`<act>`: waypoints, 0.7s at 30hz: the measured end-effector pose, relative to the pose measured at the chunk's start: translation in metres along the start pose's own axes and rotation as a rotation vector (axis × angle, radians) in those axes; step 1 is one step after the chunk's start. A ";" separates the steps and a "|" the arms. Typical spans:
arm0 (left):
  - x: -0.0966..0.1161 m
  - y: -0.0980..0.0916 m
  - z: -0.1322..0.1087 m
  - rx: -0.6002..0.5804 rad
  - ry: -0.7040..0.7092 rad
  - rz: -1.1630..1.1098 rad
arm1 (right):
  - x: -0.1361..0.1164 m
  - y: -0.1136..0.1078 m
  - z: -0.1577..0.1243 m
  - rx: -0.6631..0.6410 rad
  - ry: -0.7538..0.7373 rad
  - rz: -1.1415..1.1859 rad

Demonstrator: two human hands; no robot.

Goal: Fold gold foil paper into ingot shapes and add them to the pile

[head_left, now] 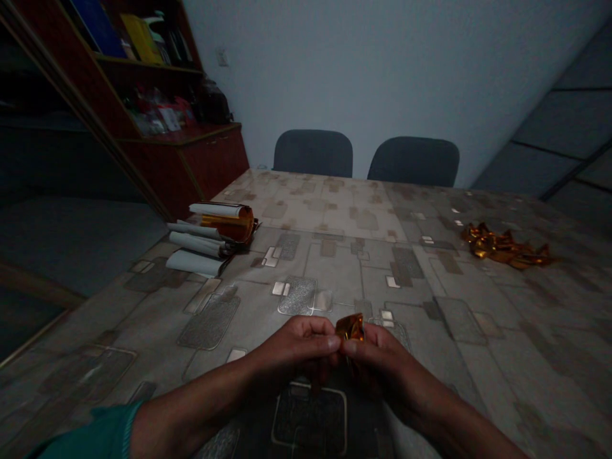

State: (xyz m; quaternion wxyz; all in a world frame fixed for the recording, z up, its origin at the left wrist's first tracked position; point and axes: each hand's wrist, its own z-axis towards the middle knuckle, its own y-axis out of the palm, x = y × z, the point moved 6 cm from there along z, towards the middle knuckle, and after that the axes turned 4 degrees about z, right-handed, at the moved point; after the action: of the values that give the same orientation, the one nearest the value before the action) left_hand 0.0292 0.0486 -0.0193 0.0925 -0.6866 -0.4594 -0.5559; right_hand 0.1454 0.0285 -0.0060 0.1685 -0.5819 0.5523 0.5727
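Near the front middle of the table, my left hand (306, 344) and my right hand (382, 357) meet around a small piece of shiny gold foil paper (351, 327), which looks folded. Both thumbs press on its lower part, and its top edge sticks up between the hands. My left fingers are curled behind it; the fingers of the right are mostly hidden beneath. Off to the right lies a row of crumpled or folded gold foil pieces (507, 247). Over on the left, a stack of curled foil sheets (229, 223) shows white backs and gold faces.
A patterned cloth covers the table (335, 255). Beyond its far edge stand two dark chairs, a left chair (313, 153) and a right chair (415, 160), against a pale wall. A red-brown cabinet (215, 159) with filled shelves rises at the back left.
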 end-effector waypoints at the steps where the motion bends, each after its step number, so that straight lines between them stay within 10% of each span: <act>1: 0.001 0.000 0.000 0.007 0.003 0.016 | 0.000 0.000 0.000 0.003 -0.006 0.001; 21: 0.009 0.001 -0.001 0.074 0.158 -0.122 | -0.004 0.005 0.000 -0.036 -0.037 0.097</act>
State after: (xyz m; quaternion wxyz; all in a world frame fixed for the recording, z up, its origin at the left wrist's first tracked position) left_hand 0.0284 0.0520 -0.0111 0.1196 -0.6073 -0.5118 -0.5958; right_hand 0.1427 0.0287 -0.0004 0.1404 -0.5465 0.5664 0.6007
